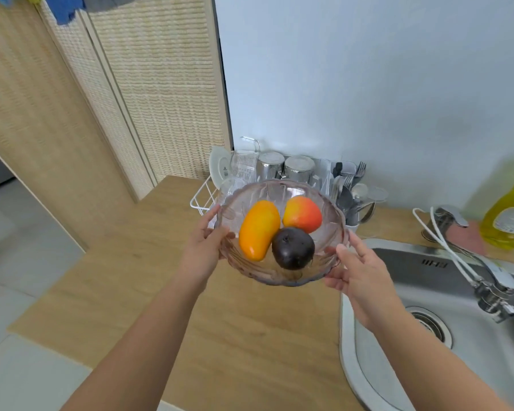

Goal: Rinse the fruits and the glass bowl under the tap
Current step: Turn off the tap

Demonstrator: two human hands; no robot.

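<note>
A clear glass bowl (327,203) with a scalloped rim is held in the air above the wooden counter. Inside lie an orange-yellow mango (257,229), a red-orange mango (303,214) and a dark purple round fruit (293,247). My left hand (204,247) grips the bowl's left rim, thumb on top. My right hand (355,274) holds the right rim from the side and below, fingers curled round it. The tap (487,274) stands to the right over the steel sink (404,268); no water runs.
A white dish rack (201,200) with cups, a plate and cutlery stands behind the bowl against the wall. A yellow dish soap bottle (511,215) is at the far right behind the tap. The wooden counter (149,277) spreads to the left, a woven screen behind it.
</note>
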